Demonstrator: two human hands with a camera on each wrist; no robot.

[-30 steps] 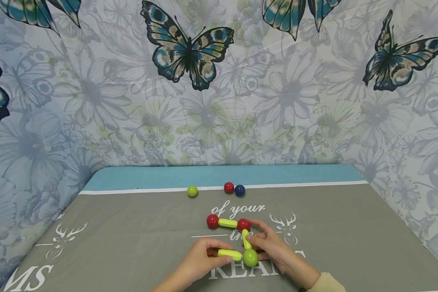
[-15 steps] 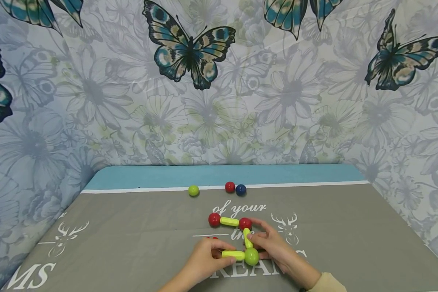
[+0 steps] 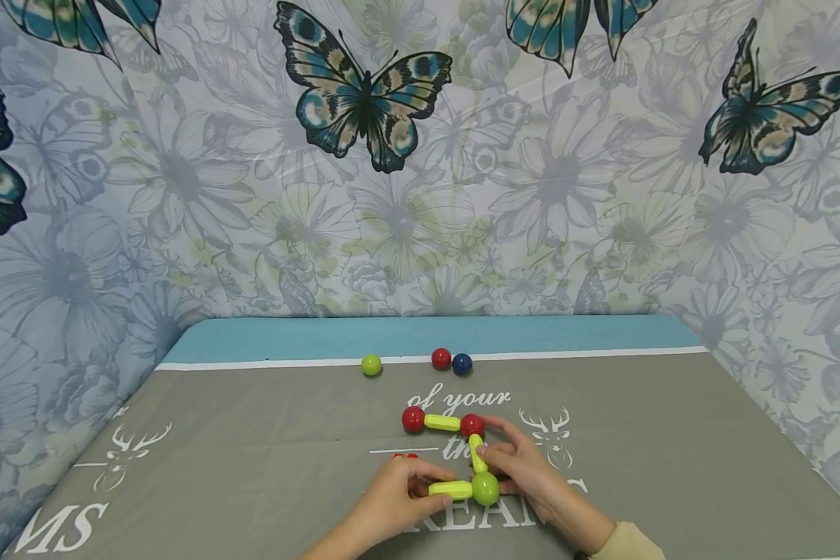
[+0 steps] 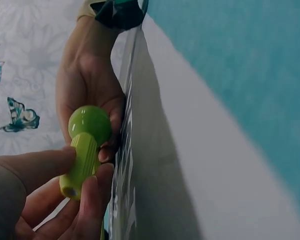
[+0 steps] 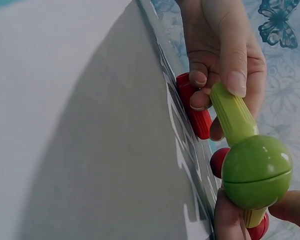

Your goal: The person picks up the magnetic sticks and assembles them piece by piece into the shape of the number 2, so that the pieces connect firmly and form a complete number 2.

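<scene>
In the head view my left hand (image 3: 399, 502) pinches a yellow rod (image 3: 450, 490) between thumb and fingers. Its right end meets a green ball (image 3: 486, 488). From that ball a second yellow rod (image 3: 477, 453) runs up to a red ball (image 3: 472, 425), and a third yellow rod (image 3: 442, 422) leads left to another red ball (image 3: 413, 420). My right hand (image 3: 528, 474) grips the second rod, its index finger reaching the nearer red ball. The left wrist view shows the pinched rod (image 4: 80, 162) straight against the green ball (image 4: 90, 124).
Behind the left hand lies a red rod (image 5: 194, 106), mostly hidden in the head view. Farther back sit a loose green ball (image 3: 371, 365), a red ball (image 3: 441, 358) and a dark blue ball (image 3: 462, 365). A grey printed cloth (image 3: 252, 435) covers the table, before a butterfly-patterned backdrop (image 3: 364, 233).
My left hand has shifted slightly right, bringing its yellow rod from the green ball's edge to fit against it. Red bits now show behind that hand. My right hand keeps its grip.
</scene>
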